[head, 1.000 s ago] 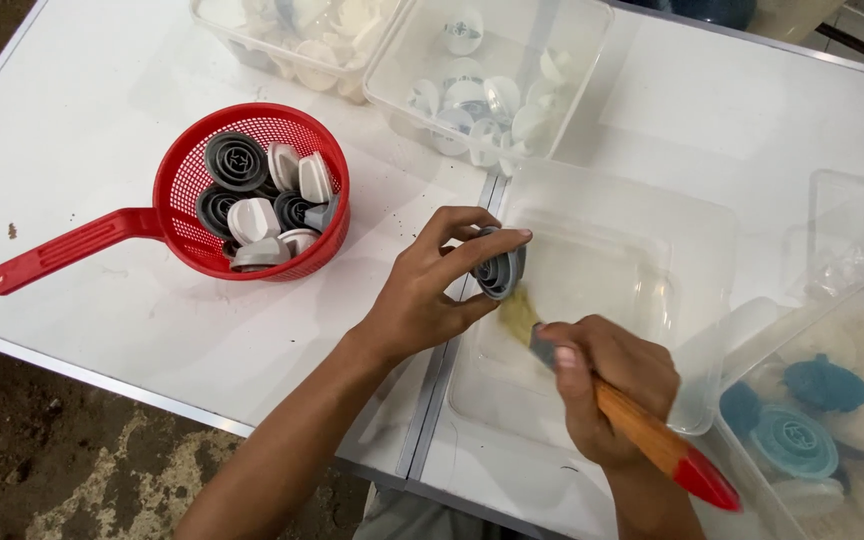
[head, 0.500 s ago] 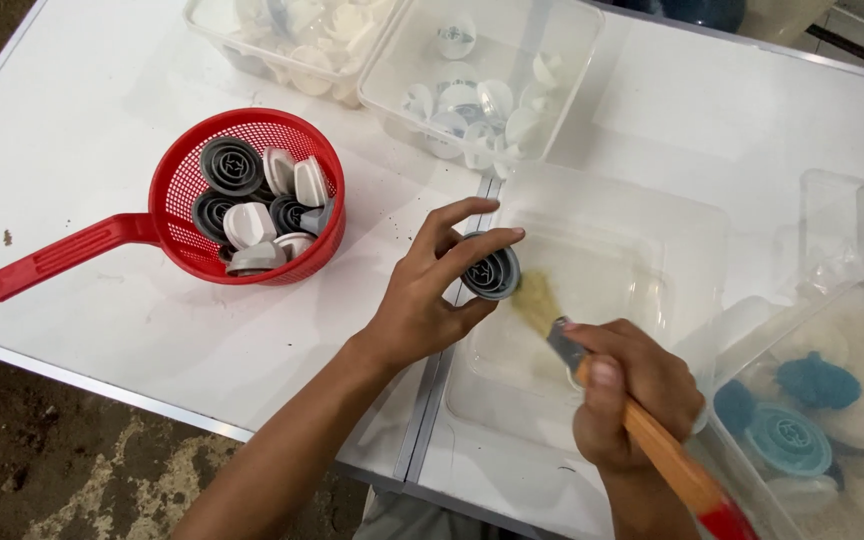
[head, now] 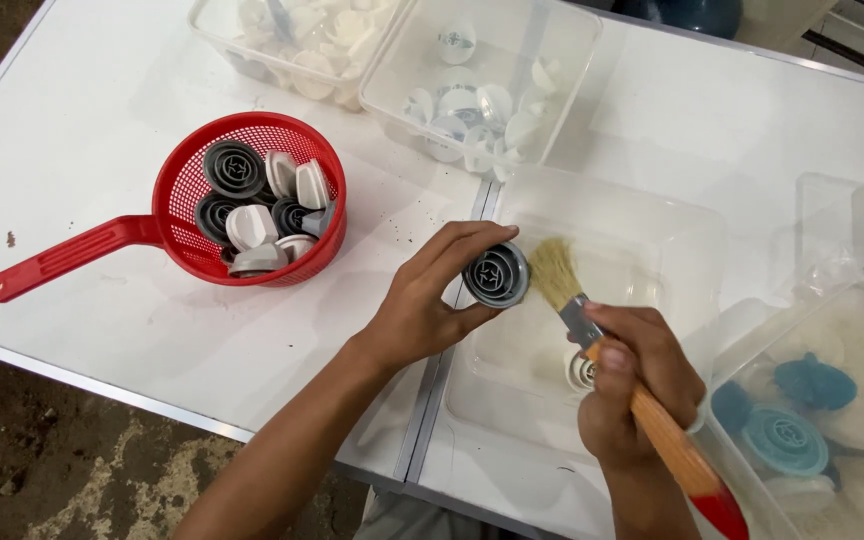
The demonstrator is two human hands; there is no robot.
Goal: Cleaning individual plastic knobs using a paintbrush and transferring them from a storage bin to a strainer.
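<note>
My left hand (head: 432,300) holds a round grey ribbed cap (head: 496,274) between thumb and fingers, over the near-left corner of a clear plastic tub (head: 652,225). My right hand (head: 632,390) grips a paintbrush (head: 592,330) with a wooden handle and a red end. Its pale bristles touch the right side of the cap. One small round part (head: 580,372) lies on the tub's floor below the brush.
A red strainer (head: 182,200) with a long handle holds several grey and white caps at the left. Two clear bins (head: 572,50) of white parts stand at the back. A bin (head: 802,420) with blue round parts sits at the right. The white table's (head: 102,380) front edge is near.
The brush has swung up from below the cap, and its bristles now meet the cap's right side. My left hand has turned the cap's face upward.
</note>
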